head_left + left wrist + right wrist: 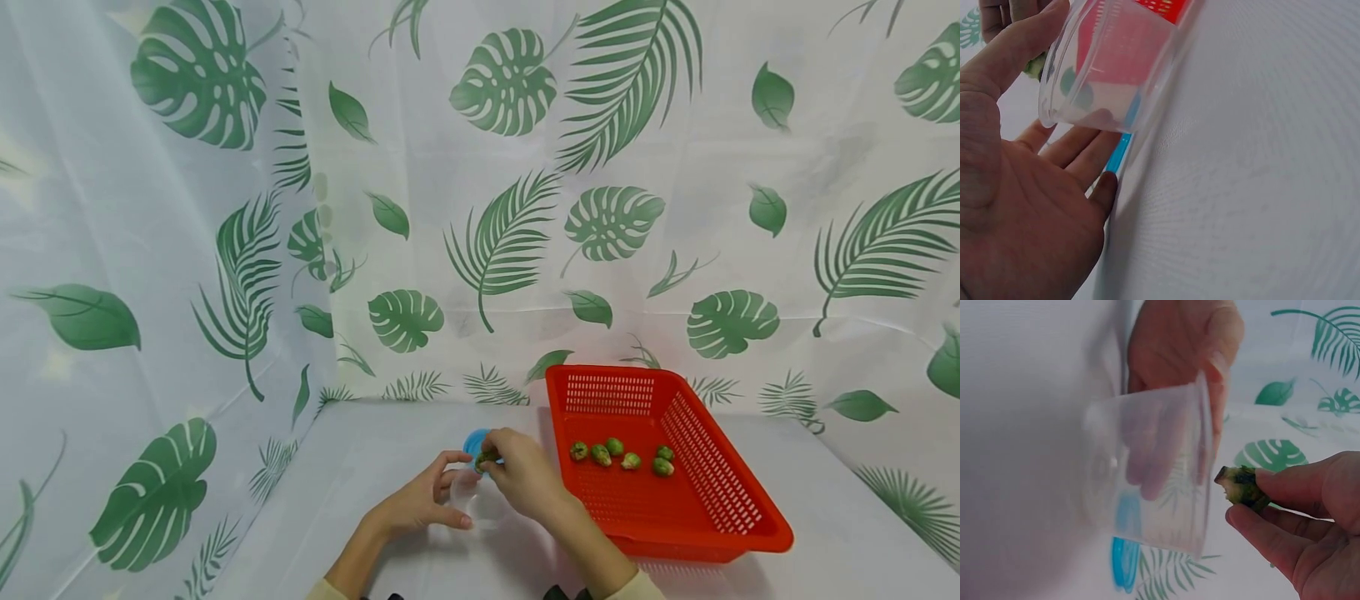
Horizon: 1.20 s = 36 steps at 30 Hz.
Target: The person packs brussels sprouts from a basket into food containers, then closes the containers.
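Note:
My left hand (423, 498) holds a clear plastic cup (1116, 56) by its side, thumb near the rim and fingers along the far side. The cup (1147, 469) stands upright on the table; no sprout shows inside it. Between thumb and fingertips, my right hand (528, 475) pinches a Brussels sprout (1244, 487). That sprout is just above the cup's rim, stem end toward the cup. Behind the cup lies a blue round lid (476, 442), partly hidden by the right hand in the head view.
To the right stands a red plastic basket (720, 433) with perforated walls. Several Brussels sprouts (631, 461) lie on its floor. A white sheet with green leaf prints (510, 250) hangs behind and along the left. The white tabletop (330, 467) extends under everything.

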Available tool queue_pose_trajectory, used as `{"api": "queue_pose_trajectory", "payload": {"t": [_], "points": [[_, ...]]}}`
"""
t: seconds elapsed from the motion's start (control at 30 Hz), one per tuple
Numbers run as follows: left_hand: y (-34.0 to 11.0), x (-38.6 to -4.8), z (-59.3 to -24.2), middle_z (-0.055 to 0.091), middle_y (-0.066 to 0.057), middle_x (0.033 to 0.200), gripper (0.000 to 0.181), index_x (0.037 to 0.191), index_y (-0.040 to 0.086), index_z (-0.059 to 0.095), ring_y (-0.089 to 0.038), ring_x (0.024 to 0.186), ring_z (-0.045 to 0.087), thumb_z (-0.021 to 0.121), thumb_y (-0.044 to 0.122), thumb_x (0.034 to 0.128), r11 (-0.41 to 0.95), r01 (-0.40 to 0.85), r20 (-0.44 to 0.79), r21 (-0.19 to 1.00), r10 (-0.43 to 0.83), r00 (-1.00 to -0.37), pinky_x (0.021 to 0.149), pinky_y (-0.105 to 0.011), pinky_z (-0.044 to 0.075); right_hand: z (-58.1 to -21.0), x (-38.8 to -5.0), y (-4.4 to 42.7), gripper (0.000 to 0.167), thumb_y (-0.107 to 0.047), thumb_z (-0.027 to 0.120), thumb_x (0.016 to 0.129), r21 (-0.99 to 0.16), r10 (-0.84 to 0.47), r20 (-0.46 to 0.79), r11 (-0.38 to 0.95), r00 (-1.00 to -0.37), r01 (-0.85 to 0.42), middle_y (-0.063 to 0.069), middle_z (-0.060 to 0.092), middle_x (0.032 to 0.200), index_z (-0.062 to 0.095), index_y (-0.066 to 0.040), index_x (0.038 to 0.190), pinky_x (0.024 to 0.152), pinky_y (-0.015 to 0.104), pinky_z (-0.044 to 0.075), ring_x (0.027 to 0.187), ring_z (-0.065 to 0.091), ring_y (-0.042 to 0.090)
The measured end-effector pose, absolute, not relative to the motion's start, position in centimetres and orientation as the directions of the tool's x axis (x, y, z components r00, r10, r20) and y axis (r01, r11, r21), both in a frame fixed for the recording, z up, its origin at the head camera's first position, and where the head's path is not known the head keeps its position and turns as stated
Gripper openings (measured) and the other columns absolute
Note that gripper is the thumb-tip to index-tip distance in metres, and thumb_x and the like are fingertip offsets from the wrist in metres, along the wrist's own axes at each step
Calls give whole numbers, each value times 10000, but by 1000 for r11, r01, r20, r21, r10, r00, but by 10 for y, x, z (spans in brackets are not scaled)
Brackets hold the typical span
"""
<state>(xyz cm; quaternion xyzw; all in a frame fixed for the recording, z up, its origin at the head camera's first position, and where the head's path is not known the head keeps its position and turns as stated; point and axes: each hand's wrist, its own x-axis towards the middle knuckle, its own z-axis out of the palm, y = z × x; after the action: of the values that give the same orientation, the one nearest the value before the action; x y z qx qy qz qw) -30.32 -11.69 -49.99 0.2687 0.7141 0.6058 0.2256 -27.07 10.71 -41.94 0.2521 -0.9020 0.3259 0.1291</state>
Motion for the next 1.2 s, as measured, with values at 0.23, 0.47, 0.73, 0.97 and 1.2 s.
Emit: {"api": "queue_pose_trajectory", "payload": {"t": [0.23,0.47,0.73,0.97,1.2], "points": [[-117,-304,-501,513,-159,1560,757,1511,228,352,-348,1533,350,804,138,911,125,122,10,985,655,-755,1205,-616,282,-429,-270,100,108,-6,762,910,-497,-351,421,682,-837,-536,4,646,894,675,-63,940,679,208,543,789,593,106],[-117,-302,-501,525,-119,1555,711,1454,189,370,-375,1535,354,816,146,902,128,119,13,985,627,-779,1228,-630,254,-441,-273,95,95,-27,742,933,-483,-334,422,704,-843,-521,4,623,907,659,-67,954,698,228,534,822,575,113],[-119,-305,-503,497,-144,1574,584,1401,141,388,-346,1527,378,763,166,954,102,102,15,990,630,-776,1212,-547,333,-454,-277,93,106,-30,754,916,-487,-355,413,692,-839,-533,11,636,925,666,-78,947,703,267,541,818,578,109],[-125,-310,-506,526,-163,1525,421,1365,74,459,-238,1403,526,669,182,1017,47,69,25,997,624,-781,1071,-314,474,-461,-279,93,87,-66,771,912,-480,-359,398,703,-844,-526,-2,578,910,692,-93,933,691,262,508,822,547,109],[-125,-313,-508,613,-94,1379,411,1351,19,494,-178,1276,596,687,120,1002,-15,36,38,999,618,-785,978,-245,512,-464,-281,93,94,-95,789,904,-489,-360,373,707,-855,-511,-15,589,904,698,-108,927,699,265,504,820,554,104]]}}
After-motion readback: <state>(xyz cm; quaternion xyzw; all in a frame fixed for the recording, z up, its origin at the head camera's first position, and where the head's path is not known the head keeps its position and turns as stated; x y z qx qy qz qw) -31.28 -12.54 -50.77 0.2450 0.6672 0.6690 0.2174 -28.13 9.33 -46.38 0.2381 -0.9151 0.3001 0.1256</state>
